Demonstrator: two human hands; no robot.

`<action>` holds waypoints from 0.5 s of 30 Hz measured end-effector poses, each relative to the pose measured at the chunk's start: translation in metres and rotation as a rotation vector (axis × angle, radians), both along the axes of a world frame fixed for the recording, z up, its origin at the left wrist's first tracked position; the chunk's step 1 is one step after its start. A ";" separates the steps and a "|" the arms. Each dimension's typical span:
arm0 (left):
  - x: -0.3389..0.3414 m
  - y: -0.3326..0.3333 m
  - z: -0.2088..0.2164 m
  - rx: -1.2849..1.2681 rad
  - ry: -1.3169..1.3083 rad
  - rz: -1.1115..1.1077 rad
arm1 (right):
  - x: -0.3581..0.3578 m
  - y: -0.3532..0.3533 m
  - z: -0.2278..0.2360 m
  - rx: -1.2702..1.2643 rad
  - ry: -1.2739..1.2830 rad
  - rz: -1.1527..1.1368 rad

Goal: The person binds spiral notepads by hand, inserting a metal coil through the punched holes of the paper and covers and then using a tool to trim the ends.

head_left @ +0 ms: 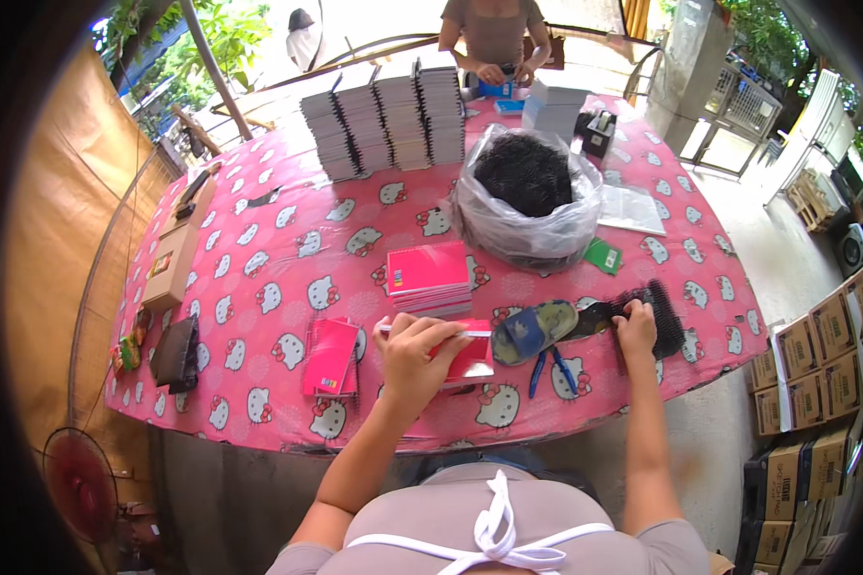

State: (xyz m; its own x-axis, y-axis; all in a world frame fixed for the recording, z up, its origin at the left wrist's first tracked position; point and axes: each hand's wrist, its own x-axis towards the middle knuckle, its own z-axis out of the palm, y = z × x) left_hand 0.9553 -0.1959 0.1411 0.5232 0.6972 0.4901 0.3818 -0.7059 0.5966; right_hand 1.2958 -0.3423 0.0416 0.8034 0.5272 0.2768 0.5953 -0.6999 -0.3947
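At the far left, the fan (80, 485) is dim near the dark rim of the view, and its lower part is hard to make out. The left hand (416, 351) covers much of the notebook (473, 356), so I cannot tell whether it is one or several together. Another person (497, 36) beyond has the head cut off by the upper border. The tool (553, 372) shows two blue handles, but its upper end is lost by the slipper (535, 332). The right hand (635, 332) hides part of the black coils (666, 316). The left fingers grip the notebook, which has a pink cover and a pale upper edge; it is near the person, between the loose notebooks (332, 356) and the slipper, just before the pile (429, 276). The right fingers are bent at the coils; whether they pinch one, I cannot tell. Bare cloth of the surface (249, 359) shows between the pouch (175, 353) and the loose notebooks; on the right, the coils lie near the curved edge.
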 end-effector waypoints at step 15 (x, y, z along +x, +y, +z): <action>-0.004 -0.004 0.003 0.040 0.007 0.014 | -0.158 0.049 0.115 0.491 0.411 0.905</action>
State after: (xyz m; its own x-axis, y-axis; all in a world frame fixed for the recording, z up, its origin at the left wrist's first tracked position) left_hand 0.9517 -0.2003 0.1445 0.5175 0.6840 0.5142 0.3958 -0.7241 0.5648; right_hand 1.1374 -0.2930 0.1562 0.2555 0.8722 0.4172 0.5679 0.2138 -0.7948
